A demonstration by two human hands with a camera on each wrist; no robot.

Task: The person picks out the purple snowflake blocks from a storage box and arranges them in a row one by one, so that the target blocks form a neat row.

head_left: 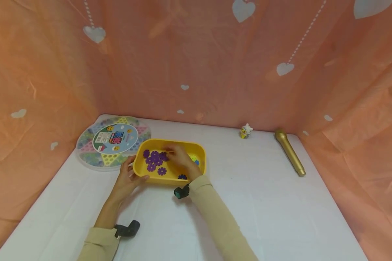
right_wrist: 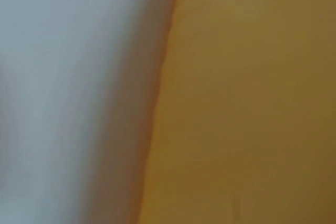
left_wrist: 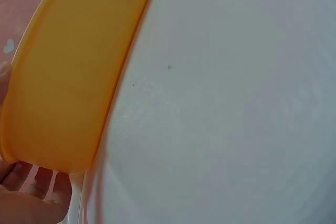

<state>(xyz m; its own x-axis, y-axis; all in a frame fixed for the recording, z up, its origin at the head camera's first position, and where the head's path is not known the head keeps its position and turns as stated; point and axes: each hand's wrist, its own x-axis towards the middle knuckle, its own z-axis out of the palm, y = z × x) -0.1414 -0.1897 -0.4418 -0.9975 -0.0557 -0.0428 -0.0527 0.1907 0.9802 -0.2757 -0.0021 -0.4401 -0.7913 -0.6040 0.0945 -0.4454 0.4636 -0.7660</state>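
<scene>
A yellow plastic bin (head_left: 173,170) sits on the white table. My left hand (head_left: 127,183) grips its left end, thumb at the front rim and fingers around the side; the left wrist view shows these fingers (left_wrist: 62,190) against the bin's outer wall (left_wrist: 68,77). Inside, several purple snowflake discs (head_left: 154,159) lie clustered on the left. My right hand (head_left: 180,158) reaches into the bin, its blurred fingertips beside the purple discs; whether they pinch one is unclear. A dark blue disc (head_left: 182,177) and a yellow-green disc (head_left: 194,158) lie farther right. The bin's wall (right_wrist: 241,103) fills much of the right wrist view.
A round Chinese checkers set (head_left: 114,143) in a clear case lies at the back left, beside the bin. Toward the back right stands a small white-and-yellow figurine (head_left: 245,131). Right of it lies a gold microphone (head_left: 290,152). Peach curtains (head_left: 196,65) with hearts surround the table.
</scene>
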